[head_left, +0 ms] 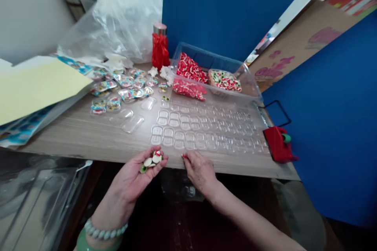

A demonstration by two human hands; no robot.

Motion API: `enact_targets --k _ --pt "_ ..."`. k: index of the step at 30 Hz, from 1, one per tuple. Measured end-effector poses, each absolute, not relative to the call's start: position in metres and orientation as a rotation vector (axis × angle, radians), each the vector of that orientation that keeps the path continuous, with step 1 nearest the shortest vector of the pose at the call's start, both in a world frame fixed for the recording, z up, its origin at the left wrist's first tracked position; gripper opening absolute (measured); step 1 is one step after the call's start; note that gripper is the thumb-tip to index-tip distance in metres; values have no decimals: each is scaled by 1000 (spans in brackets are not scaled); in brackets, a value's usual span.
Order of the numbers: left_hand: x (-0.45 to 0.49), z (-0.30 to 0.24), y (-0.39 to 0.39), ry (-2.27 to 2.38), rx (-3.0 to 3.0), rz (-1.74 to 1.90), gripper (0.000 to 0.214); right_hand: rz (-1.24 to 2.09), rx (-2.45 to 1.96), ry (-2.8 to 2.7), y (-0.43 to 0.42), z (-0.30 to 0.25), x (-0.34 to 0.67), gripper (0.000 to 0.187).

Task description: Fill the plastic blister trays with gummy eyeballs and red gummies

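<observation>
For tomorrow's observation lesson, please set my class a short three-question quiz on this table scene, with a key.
1. What lies on the left hand?
2. True or false: the bracelets are on the right wrist.
3. Which holds the red-and-white pieces? A. the clear box B. the yellow sheet

Key: 1. small white, green and red pieces; 2. false; 3. A
</observation>
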State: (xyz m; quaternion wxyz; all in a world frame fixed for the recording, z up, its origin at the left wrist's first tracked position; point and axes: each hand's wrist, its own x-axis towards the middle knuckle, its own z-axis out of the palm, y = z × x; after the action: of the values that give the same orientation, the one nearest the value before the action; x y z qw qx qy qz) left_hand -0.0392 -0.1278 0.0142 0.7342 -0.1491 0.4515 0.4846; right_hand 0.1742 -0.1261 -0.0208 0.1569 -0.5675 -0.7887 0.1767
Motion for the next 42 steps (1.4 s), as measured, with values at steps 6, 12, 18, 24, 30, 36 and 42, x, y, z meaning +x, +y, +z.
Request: enact_targets --k 6,12,18,24,30,36,42 --pt "-39 18 -100 952 -227 1131 20 824 -1389 -2017 -36 22 156 15" --pt "-43 22 -62 962 -165 1110 15 1275 -1484 -1703 79 14 110 5" --pt "-54 13 -46 919 -99 1130 9 1433 -1369 -1708 101 7 105 10" --pt "-58 6 -41 917 -102 1108 6 1260 -1298 -1888 123 5 111 5" --pt "-58 10 -43 957 -129 1132 3 1265 -1240 -1872 130 17 99 4" --pt "-60 11 -46 940 -114 1141 5 1542 -1279 -1649 128 29 92 11" --pt "-59 12 -47 934 -119 1144 5 811 -1217 -2393 132 21 102 19"
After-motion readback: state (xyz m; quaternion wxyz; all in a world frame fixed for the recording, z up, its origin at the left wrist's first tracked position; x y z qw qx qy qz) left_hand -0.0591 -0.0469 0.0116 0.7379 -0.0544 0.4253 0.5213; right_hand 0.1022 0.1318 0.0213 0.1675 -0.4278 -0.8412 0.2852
